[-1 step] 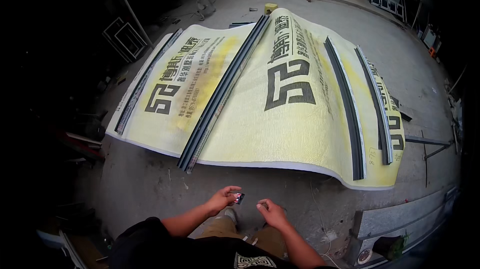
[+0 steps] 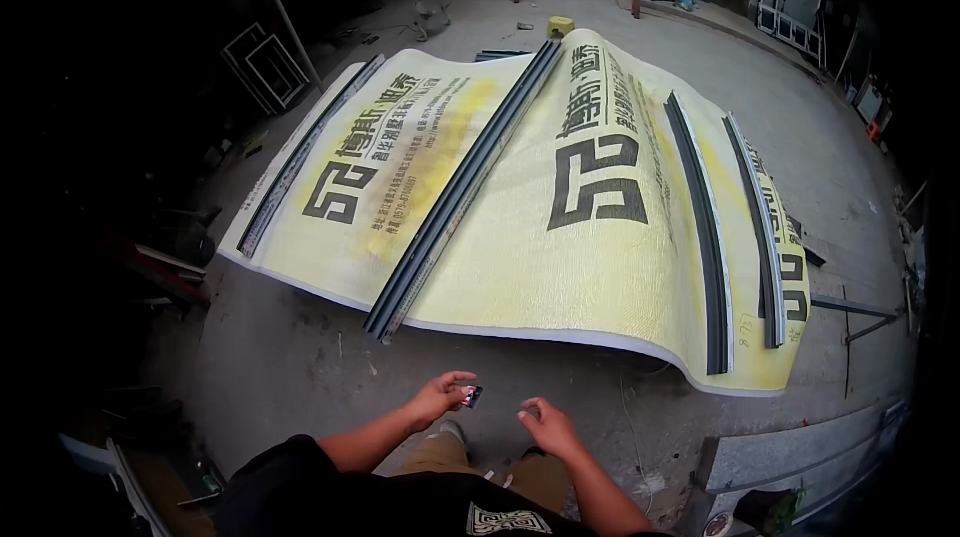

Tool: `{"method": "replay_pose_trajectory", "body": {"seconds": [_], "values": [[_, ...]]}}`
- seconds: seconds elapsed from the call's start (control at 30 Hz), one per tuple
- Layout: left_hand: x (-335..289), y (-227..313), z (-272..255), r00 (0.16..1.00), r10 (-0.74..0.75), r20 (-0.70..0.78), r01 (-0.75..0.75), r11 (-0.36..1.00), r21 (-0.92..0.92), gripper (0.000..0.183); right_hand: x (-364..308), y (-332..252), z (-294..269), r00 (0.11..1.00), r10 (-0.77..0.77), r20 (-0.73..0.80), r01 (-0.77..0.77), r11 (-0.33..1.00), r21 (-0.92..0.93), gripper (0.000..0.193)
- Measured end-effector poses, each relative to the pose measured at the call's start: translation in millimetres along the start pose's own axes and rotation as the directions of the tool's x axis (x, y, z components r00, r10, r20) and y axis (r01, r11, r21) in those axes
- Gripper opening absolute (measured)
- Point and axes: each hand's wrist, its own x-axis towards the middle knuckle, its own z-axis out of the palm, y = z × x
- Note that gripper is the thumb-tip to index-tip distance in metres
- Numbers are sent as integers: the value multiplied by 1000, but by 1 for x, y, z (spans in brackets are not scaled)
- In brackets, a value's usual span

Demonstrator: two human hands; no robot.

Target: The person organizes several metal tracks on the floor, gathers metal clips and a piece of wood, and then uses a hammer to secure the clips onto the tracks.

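Two bare hands (image 2: 436, 402), one small card-like object (image 2: 472, 396), one printed yellow sheet (image 2: 500, 282), four long profiles (image 2: 468, 185), one fan (image 2: 431, 17)

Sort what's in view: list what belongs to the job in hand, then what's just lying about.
Likely in use:
- small dark-and-red object in the left hand
- right hand, close by
- pale yellow sheet
- long dark strips on the sheet

Apparently lying about:
- fan
- yellow container
- grey slab
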Motion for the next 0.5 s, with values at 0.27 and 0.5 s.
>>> {"method": "replay_pose_trajectory", "body": {"seconds": [0.27,0.5], "values": [[-176,-204,-282,704,-236,-669,191,971,-141,20,52,-263,91,901,-432,40,434,897,-91,21],[-351,-327,-373,311,-431,-847,0,891,-454,19,33,-563,163,534,-843,-67,747,433,504,25]]}}
